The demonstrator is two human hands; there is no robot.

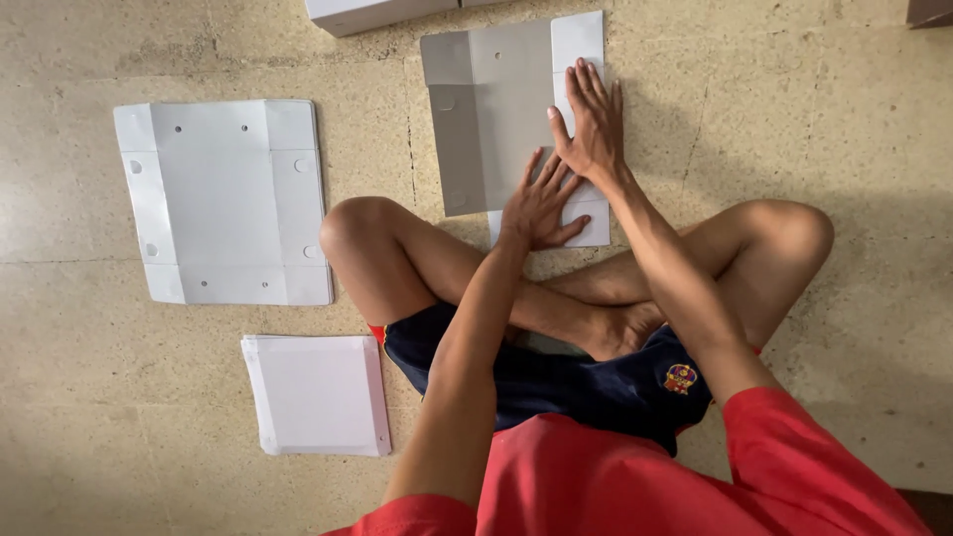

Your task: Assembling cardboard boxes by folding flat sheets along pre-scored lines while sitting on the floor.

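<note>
I sit cross-legged on the floor. A flat cardboard box blank (496,109), grey inside and white on its folded flap, lies in front of my knees. My right hand (593,124) presses flat, fingers spread, on the white flap folded over the blank's right side. My left hand (538,203) lies flat on the same flap nearer to me, at the blank's near edge. Neither hand grips anything.
A second unfolded white box blank (226,199) with round holes lies to the left. A stack of white flat sheets (318,394) sits at my left side. A white box edge (372,14) shows at the top. The floor is beige stone.
</note>
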